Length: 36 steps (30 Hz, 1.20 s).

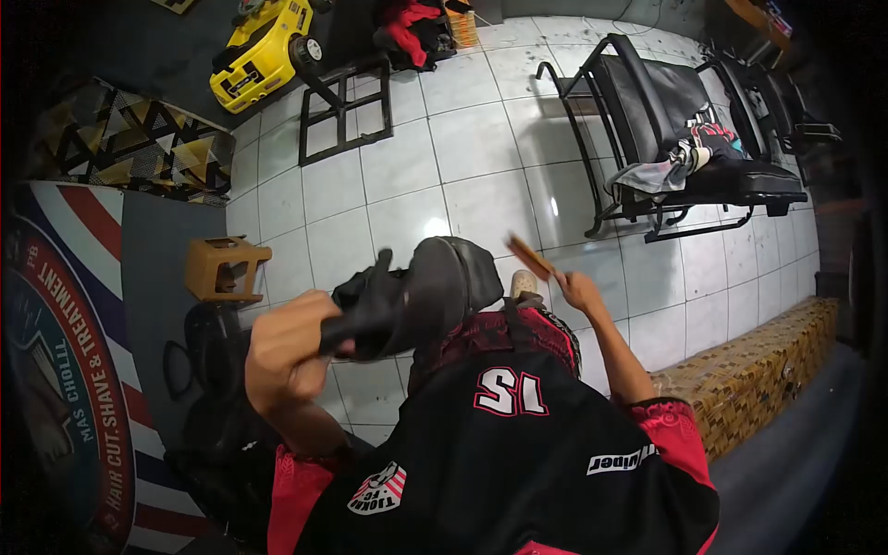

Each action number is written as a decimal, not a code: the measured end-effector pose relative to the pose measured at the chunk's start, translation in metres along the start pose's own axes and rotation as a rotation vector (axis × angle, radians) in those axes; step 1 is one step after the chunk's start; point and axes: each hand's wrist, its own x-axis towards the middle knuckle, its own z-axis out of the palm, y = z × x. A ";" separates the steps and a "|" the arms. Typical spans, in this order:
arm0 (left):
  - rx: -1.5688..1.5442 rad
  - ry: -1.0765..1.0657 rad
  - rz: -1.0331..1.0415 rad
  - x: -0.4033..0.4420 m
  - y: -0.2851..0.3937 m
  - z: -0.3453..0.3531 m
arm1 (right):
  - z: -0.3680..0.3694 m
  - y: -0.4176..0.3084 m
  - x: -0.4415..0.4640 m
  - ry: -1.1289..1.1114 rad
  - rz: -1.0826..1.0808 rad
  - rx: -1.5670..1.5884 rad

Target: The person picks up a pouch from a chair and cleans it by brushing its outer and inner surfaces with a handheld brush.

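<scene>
White tiled floor [472, 194] spreads across the room, with a mosaic-faced ledge [740, 379] along the right side and a big barber's sign [102, 370] on the left. A black padded chair [638, 106] stands farther out to the right, with crumpled cloths [686, 159] lying on its seat. Past the left side of the work sit a yellow toy car [264, 55], a dark metal frame [343, 109] on the tiles and, nearer, a small tan stool [211, 268].

The largest thing in hand is a black item [435, 287], held up in front of the body, above the floor; it is blurred and partly folded over itself, so it may be a bag or a cover, but I can't say which. The left hand [291, 351] has its fingers clamped around the narrow near end. The right hand [579, 290] has its fingers closed on the handle end of a wooden brush [531, 256], whose head points away, apart from the black item.

I'd judge the work to be underway: both things are picked up, neither is set down. Whether any part of the surface is finished doesn't show; putting both down is left.
</scene>
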 end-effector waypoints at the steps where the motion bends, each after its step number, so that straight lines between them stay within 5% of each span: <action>1: 0.142 0.065 -0.073 -0.001 -0.002 0.006 | -0.020 -0.033 -0.007 0.073 -0.135 0.191; 4: 0.151 0.024 -0.166 0.000 -0.008 0.018 | -0.091 -0.149 -0.056 -0.013 -0.383 0.772; 6: 0.171 0.044 -0.194 0.002 -0.009 0.025 | -0.118 -0.201 -0.088 0.078 -0.705 0.781; 9: 0.188 0.200 -0.149 -0.003 -0.006 0.019 | -0.101 -0.208 -0.082 0.006 -0.721 0.704; 13: 0.130 0.544 -0.138 -0.018 -0.004 0.005 | -0.014 -0.114 -0.013 0.027 -0.324 0.007; 15: 0.083 0.526 -0.190 -0.030 -0.004 -0.001 | 0.022 -0.045 0.000 -0.184 -0.088 -0.236; 18: 0.030 0.370 0.042 -0.023 -0.012 0.007 | 0.066 0.031 -0.002 -0.254 0.162 -0.302; 22: 0.240 0.200 -0.219 -0.026 -0.019 0.017 | 0.041 -0.003 0.001 -0.098 0.092 0.038; 24: 0.340 0.179 -0.179 -0.015 -0.033 0.031 | -0.004 -0.066 -0.014 0.217 -0.194 0.370; 27: 0.300 0.169 -0.236 -0.005 -0.040 0.044 | -0.085 -0.173 -0.066 0.065 -0.444 0.895; 29: 0.259 0.215 -0.247 0.000 -0.040 0.047 | -0.104 -0.208 -0.089 0.146 -0.647 0.797; 32: 0.167 0.273 -0.226 0.001 -0.037 0.039 | -0.088 -0.211 -0.084 0.244 -0.651 0.741; 36: 0.077 0.297 -0.108 -0.010 -0.037 0.018 | -0.007 -0.129 -0.018 0.170 -0.384 0.289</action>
